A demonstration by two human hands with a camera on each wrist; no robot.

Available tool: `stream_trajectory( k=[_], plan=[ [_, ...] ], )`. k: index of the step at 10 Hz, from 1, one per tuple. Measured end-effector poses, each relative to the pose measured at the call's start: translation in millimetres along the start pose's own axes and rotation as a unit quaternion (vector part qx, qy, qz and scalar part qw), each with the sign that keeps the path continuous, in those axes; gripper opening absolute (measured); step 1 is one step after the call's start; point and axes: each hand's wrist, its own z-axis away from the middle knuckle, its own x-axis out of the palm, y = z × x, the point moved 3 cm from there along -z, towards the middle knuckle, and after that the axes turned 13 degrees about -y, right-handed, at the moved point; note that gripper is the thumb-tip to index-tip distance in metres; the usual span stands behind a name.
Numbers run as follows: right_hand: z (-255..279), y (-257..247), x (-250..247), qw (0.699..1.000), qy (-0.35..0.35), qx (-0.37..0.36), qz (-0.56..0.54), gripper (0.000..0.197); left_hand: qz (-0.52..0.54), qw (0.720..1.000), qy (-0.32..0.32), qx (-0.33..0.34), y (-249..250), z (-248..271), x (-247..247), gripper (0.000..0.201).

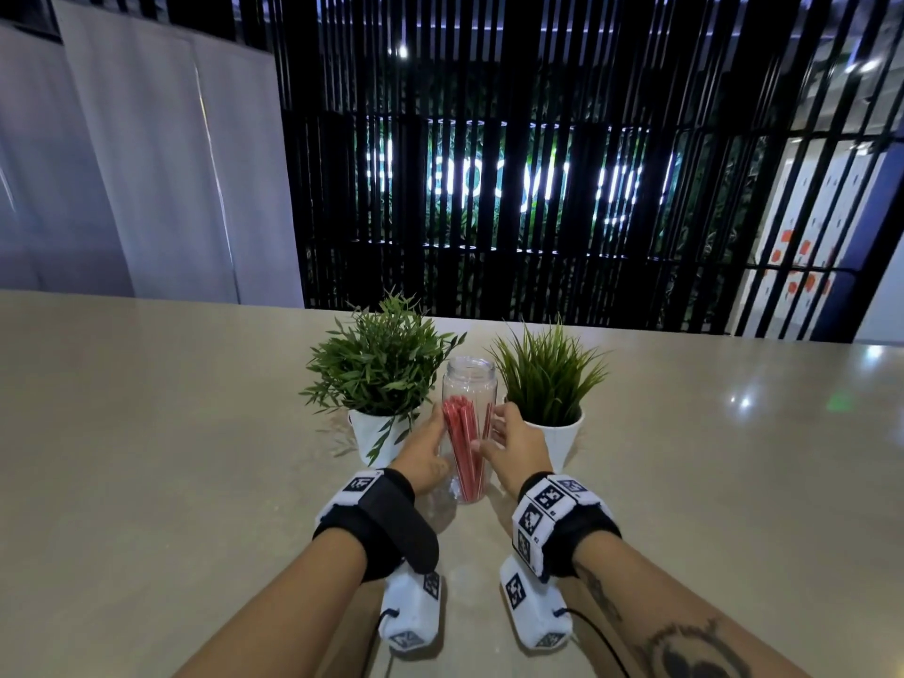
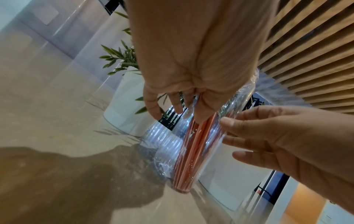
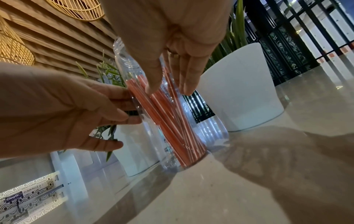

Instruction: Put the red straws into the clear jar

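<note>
A clear jar (image 1: 468, 379) stands upright on the beige table (image 1: 146, 457), its mouth uncovered. Several red straws (image 1: 462, 440) stand inside it, leaning left, their tops below the neck. My left hand (image 1: 425, 450) lies against the jar's left side with relaxed fingers. My right hand (image 1: 511, 440) is at the jar's right side, fingers straight, tips at or just off the wall. In the left wrist view my left hand (image 2: 178, 112) hangs over the jar (image 2: 164, 144) and straws (image 2: 191, 151). In the right wrist view my right hand (image 3: 168, 87) is in front of the straws (image 3: 172, 121).
Two green plants in white pots flank the jar closely: a leafy one (image 1: 376, 364) on the left and a grassy one (image 1: 548, 379) on the right. A black slatted screen and a white panel stand behind the table's far edge.
</note>
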Motion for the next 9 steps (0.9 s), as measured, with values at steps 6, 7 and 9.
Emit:
stream_trajectory(
  k=[6, 7, 9],
  plan=[
    [3, -5, -1, 1.0, -0.013, 0.018, 0.015, 0.045, 0.021, 0.999, 0.019, -0.041, 6, 2, 3, 0.077],
    [3, -4, 0, 0.999, -0.017, 0.022, 0.021, 0.044, 0.001, 0.999, 0.026, -0.038, 8, 3, 3, 0.075],
    [10, -9, -18, 0.995, 0.016, 0.053, 0.08, 0.024, -0.021, 0.985, 0.147, -0.084, 8, 15, -17, 0.037]
  ],
)
